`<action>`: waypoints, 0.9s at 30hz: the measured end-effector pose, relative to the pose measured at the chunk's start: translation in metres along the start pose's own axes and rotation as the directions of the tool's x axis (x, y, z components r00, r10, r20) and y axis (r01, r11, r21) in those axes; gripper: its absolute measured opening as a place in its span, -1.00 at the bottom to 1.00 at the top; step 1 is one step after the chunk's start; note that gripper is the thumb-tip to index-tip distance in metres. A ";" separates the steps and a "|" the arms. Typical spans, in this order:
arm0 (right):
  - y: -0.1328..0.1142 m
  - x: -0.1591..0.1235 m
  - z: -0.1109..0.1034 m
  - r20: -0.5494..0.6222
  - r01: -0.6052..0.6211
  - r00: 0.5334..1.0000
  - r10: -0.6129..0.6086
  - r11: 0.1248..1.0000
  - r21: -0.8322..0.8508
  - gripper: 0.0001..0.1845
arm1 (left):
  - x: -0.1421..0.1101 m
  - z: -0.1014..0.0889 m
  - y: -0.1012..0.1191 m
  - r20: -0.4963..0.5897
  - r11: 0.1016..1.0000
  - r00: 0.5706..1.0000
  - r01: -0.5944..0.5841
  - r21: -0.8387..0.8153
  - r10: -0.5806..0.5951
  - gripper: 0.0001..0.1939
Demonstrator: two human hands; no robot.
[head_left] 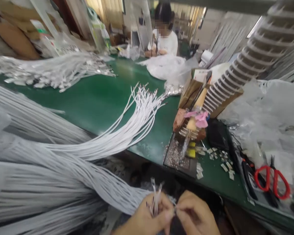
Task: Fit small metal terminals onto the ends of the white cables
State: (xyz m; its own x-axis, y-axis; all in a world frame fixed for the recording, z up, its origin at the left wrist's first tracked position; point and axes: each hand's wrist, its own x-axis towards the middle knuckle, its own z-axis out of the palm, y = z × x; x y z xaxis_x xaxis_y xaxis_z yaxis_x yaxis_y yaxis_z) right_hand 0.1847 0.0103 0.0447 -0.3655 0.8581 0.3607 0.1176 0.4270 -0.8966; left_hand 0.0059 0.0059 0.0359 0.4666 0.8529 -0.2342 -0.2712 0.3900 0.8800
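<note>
My left hand (154,212) is closed around the ends of several thin white cables (127,195), with a few whitish tips sticking up between its fingers. Beside it, my right hand (196,212) pinches at a small cable end between thumb and forefinger. The fingertips of both hands meet there, and the piece between them is too small and blurred to make out. From the held ends, the cables run back left into a thick bundle. Another white cable bundle (127,137) lies over the table edge with its bare-looking ends fanned out on the green tabletop (95,107).
A soldering iron (186,147) rests over a dark tray (171,156) of metal bits, beneath a ribbed hose (245,55). Red-handled scissors (271,182), small flat pieces (227,168) and plastic bags (271,114) lie right. A person (165,39) sits across the table.
</note>
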 end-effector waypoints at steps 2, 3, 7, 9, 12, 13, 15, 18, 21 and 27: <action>-0.002 0.000 -0.004 -0.062 -0.094 0.994 0.094 0.996 -0.002 -0.91 | 0.004 0.006 0.002 0.032 0.999 0.999 -0.011 -0.031 0.012 -0.57; -0.004 0.000 -0.006 -0.074 -0.140 0.987 0.140 0.990 0.005 -0.91 | 0.006 0.008 0.004 0.028 0.999 0.999 -0.014 -0.042 0.016 -0.60; -0.008 -0.001 -0.006 -0.095 -0.259 0.959 0.266 0.963 0.074 -0.90 | 0.012 0.011 0.012 0.029 0.996 0.999 -0.017 -0.084 0.019 -0.63; -0.007 -0.002 -0.005 -0.101 -0.262 0.957 0.272 0.959 0.105 -0.89 | 0.012 0.012 0.014 0.023 0.996 1.000 -0.014 -0.086 0.016 -0.64; -0.005 -0.003 -0.005 -0.092 -0.256 0.959 0.269 0.957 0.133 -0.87 | 0.013 0.011 0.013 0.024 0.996 0.999 -0.023 -0.084 0.025 -0.64; -0.005 -0.002 -0.006 -0.086 -0.259 0.959 0.272 0.956 0.138 -0.87 | 0.014 0.011 0.012 0.030 0.996 0.999 -0.026 -0.084 0.028 -0.64; -0.004 -0.001 -0.007 -0.071 -0.265 0.958 0.277 0.954 0.141 -0.86 | 0.015 0.010 0.010 0.045 0.996 0.998 -0.034 -0.083 0.038 -0.64; -0.003 0.001 -0.009 -0.064 -0.266 0.959 0.277 0.954 0.140 -0.86 | 0.016 0.009 0.009 0.057 0.997 0.998 -0.035 -0.076 0.039 -0.64; -0.002 0.002 -0.010 -0.069 -0.266 0.958 0.277 0.955 0.133 -0.87 | 0.017 0.009 0.011 0.057 0.997 0.998 -0.017 -0.070 0.021 -0.65; -0.008 0.006 -0.017 -0.209 -0.202 0.950 0.234 0.966 0.161 -0.77 | 0.028 0.005 0.026 -0.053 0.999 0.999 0.003 -0.047 -0.006 -0.67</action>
State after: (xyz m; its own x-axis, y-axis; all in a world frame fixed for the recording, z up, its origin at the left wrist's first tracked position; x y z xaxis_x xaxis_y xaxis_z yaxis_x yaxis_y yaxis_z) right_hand 0.1975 0.0175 0.0584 -0.1264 0.9742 0.1868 0.0391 0.1930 -0.9804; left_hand 0.0158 0.0379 0.0540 0.4230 0.8678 -0.2608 -0.3088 0.4087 0.8588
